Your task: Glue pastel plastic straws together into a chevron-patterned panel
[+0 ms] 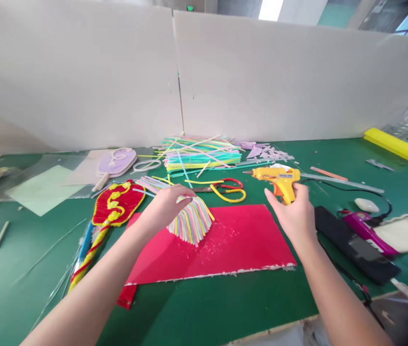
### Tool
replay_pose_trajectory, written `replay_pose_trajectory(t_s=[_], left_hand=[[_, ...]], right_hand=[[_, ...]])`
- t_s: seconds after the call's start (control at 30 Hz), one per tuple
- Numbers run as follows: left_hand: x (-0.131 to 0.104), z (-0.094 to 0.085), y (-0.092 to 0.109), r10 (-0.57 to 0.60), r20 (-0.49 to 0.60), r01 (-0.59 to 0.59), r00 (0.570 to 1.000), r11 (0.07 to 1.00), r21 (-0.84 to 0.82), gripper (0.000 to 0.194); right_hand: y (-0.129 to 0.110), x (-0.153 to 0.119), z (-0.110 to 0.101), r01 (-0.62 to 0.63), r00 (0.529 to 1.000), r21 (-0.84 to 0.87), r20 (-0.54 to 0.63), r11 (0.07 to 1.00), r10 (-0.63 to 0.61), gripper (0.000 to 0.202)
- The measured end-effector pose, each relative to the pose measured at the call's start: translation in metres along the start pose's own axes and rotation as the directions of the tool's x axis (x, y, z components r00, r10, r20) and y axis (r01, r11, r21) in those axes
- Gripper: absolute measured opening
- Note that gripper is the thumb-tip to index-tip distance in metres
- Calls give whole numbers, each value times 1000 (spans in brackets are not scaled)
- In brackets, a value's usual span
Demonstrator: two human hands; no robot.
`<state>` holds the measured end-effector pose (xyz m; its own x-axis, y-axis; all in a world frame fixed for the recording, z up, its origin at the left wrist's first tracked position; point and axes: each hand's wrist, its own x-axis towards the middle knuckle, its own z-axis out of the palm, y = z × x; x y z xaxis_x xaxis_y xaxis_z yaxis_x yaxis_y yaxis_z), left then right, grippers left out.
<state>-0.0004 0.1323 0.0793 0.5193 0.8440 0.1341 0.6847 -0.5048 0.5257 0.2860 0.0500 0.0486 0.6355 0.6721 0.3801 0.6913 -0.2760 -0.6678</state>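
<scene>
Glue gun point(279, 179), yellow plastic with orange trigger, sits between parted right fingers point(302, 193); left fingers point(181, 191), grip unclear, overlap pastel striped fan point(192, 223).

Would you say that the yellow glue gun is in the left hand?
No, the right hand has the yellow glue gun by its handle, while the left hand is at the striped fan.

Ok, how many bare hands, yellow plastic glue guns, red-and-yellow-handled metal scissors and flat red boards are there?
Left hand and right hand, both bare: 2
Yellow plastic glue gun: 1
Metal scissors with red and yellow handles: 1
Flat red board: 1
Total: 5
</scene>
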Motion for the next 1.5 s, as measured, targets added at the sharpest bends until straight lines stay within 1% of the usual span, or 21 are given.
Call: replay_pose_trajectory(t_s=[0.07, 0.13, 0.2, 0.27, 0.37, 0.5, 0.63, 0.73, 0.8, 0.87, 0.97, 1.07, 1.17, 1.3, 1.33, 1.43, 1.5], left_hand=[[12, 1, -7, 26, 54, -29, 998, 998, 53, 24], [21, 3, -14, 46, 77, -50, 996, 997, 57, 26], [27, 8, -21, 59, 90, -60, 994, 998, 10, 27], [32, 13, -28, 62, 107, -56, 992, 997, -56, 27], [35, 17, -34, 25, 108, -14, 994, 995, -95, 25], [38, 14, -33, -33, 72, 43, 997, 991, -130, 27], [38, 11, -30, -56, 88, 74, 994, 973, -216, 24], [36, 13, -29, -68, 118, 103, 991, 943, -316, 18], [34, 14, -28, -79, 133, 120, 988, 932, -341, 16], [33, 14, -28, -76, 134, 115, 988, 943, -313, 14], [33, 12, -28, -56, 104, 79, 993, 968, -236, 11], [34, 11, -30, -43, 90, 61, 995, 976, -210, 11], [34, 10, -32, -35, 83, 51, 996, 978, -202, 17], [34, 10, -34, -8, 81, 23, 997, 982, -185, 34], [34, 11, -34, 4, 85, 11, 996, 984, -180, 35], [35, 18, -38, 52, 101, -39, 993, 990, -132, 24], [36, 24, -42, 94, 101, -86, 990, 993, -80, 22]], right_hand=[[-19, -5, -5, 40, 999, 47, 20, 998, -41, 52], [-36, -9, -4, 102, 993, 109, 48, 989, -108, 50], [-47, -13, 2, 169, 981, 148, 69, 974, -181, 48], [-51, -15, 13, 208, 971, 168, 85, 964, -225, 48], [-43, -16, 33, 212, 966, 198, 103, 957, -236, 48], [-25, -16, 49, 143, 971, 220, 156, 965, -180, 48], [-18, -14, 52, 67, 971, 230, 210, 971, -117, 46], [-18, -13, 51, 42, 969, 247, 226, 968, -99, 46], [-18, -12, 51, 35, 970, 250, 226, 968, -93, 45], [-18, -12, 51, 32, 970, 245, 227, 969, -89, 45], [-17, -11, 51, 28, 968, 238, 236, 971, -86, 45], [-17, -10, 52, 19, 967, 238, 244, 971, -79, 45], [-17, -9, 52, 12, 966, 235, 246, 972, -72, 44], [-17, -9, 52, 4, 967, 239, 247, 971, -65, 44], [-17, -9, 52, 3, 967, 243, 248, 970, -65, 44], [-18, -8, 51, 11, 968, 250, 241, 968, -74, 43], [-18, -8, 51, 18, 968, 254, 236, 967, -80, 43]])
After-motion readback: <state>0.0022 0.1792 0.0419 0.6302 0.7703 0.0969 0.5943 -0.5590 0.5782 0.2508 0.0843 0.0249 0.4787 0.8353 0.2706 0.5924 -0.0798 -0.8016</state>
